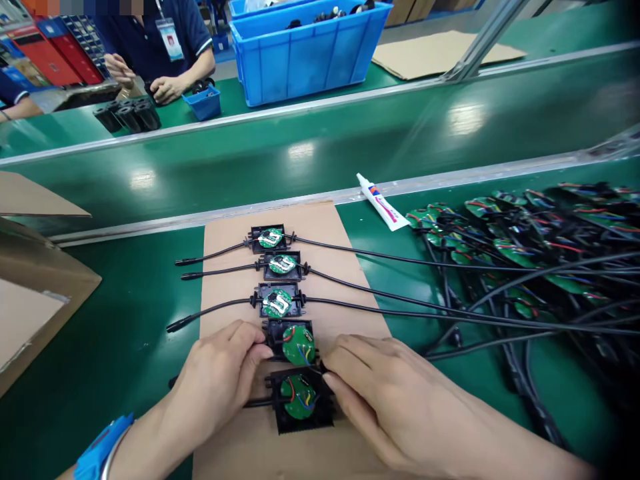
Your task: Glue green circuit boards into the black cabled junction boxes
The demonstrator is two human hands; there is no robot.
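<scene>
Green worktop extends across my remote head view, a brown cardboard sheet lying flat on it; all positions below refer to this sheet. Several items are obscured: the lower right-hand corner is dark, the cardboard box left of the sheet is cut off, and I cannot separate individual boards in the tangled wired pile to its right. Beyond the sheet, across the metal-edged divider, a co-worker with an obscured head stands near a small blue bin; a large blue bin is also there. A white tube lies just right of the sheet's far edge. Five black housings form a column on the sheet, each carrying a green board. Counting from the far end, the fourth housing sits directly between my hands. My left hand is pinched on its left end; my right hand is clamped on its right end, at the cable entry. Fingertips conceal the exact contact points. Nearest the camera, the fifth housing is partly covered by the right hand.
</scene>
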